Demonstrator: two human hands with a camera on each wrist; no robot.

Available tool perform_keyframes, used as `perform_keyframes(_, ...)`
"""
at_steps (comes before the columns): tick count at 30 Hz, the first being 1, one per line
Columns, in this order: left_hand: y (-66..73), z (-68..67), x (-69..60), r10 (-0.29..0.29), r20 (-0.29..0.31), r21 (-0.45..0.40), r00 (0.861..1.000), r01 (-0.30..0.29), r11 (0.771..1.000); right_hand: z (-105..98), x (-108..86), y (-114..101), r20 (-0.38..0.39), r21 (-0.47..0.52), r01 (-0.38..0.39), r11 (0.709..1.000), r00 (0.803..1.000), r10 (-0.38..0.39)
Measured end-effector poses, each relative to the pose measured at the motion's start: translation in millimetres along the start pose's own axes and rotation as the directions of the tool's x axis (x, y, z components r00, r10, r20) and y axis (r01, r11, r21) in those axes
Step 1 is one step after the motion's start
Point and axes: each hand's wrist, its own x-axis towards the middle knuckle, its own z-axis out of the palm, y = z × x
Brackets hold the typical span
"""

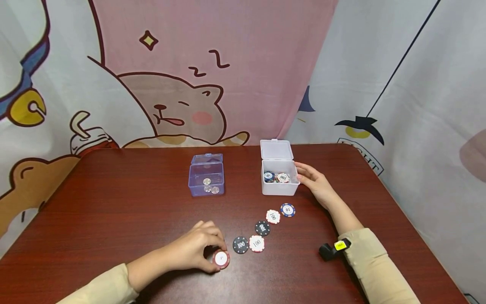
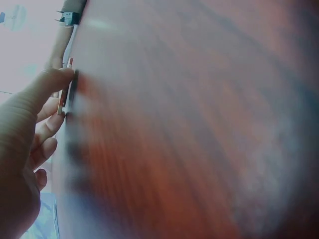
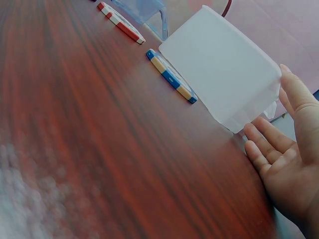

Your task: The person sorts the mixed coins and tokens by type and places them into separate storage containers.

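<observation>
My left hand (image 1: 197, 247) pinches a red poker chip (image 1: 221, 259) with a white centre between thumb and fingers, at the table's front middle. In the left wrist view the chip (image 2: 65, 94) shows edge-on, just off or against the tabletop; I cannot tell which. My right hand (image 1: 317, 185) rests against the right side of a white lidded box (image 1: 280, 189), its fingers fairly straight. The box's lid is up, and blue and white poker chips (image 1: 282, 177) lie inside. The right wrist view shows the box wall (image 3: 219, 69) beside the thumb and fingers.
Between the hands several chips lie in a slanting line: black (image 1: 240, 245), white-and-red (image 1: 256, 243) and blue (image 1: 287, 210) ones. Left of the white box stands a clear blue box (image 1: 201, 192), lid up, with small clear discs inside. A patterned curtain (image 1: 243, 76) hangs behind the table.
</observation>
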Motion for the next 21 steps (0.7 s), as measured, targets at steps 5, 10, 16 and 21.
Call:
perform_keyframes(5,1.3,0.0,1.0,-0.001,-0.019,-0.003,1.000,0.001,1.000,-0.3,0.0,0.8,-0.005,-0.010,0.001,1.000,1.000,-0.001)
perform_keyframes(10,1.9,0.8,3.3,-0.006,-0.039,0.002,0.999,0.006,1.000,-0.6,-0.1,1.0,-0.007,-0.014,0.001,1.000,1.000,-0.001)
perform_keyframes(16,2.6,0.9,8.7,-0.027,-0.071,-0.007,0.997,0.027,1.000,-0.4,-0.2,0.1,-0.007,-0.017,-0.005,1.000,1.000,0.005)
perform_keyframes(21,4.0,1.5,15.4,-0.031,-0.107,-0.016,0.994,0.030,0.999,-0.1,-0.9,-1.9,-0.006,-0.015,-0.015,1.000,1.000,0.015)
